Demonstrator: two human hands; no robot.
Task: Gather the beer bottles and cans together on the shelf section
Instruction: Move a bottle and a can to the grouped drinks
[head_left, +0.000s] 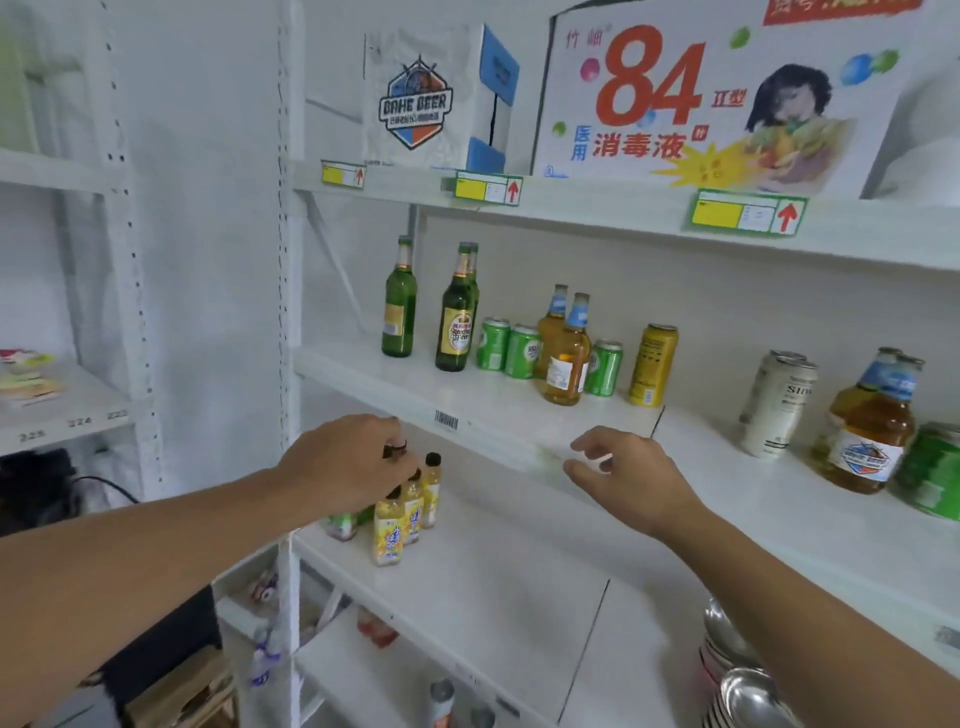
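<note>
Left hand (345, 470) hung low, fingers curled over caps of small yellow drink bottles (410, 506) on lower shelf; actual grip not visible. Right hand (631, 475) empty, fingers spread, just before middle shelf (519, 410) edge. Green bottles (454, 317), green cans (506, 345), amber bottles (563, 353), yellow can (653, 365) clustered there; white can (776, 402), another amber bottle (870, 431) well apart right. Boxes (717, 93) overhead.

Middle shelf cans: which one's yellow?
The tall yellow can, standing at the right end of the main cluster beside a short green can. The other cans are green, plus white ones farther right.
</note>
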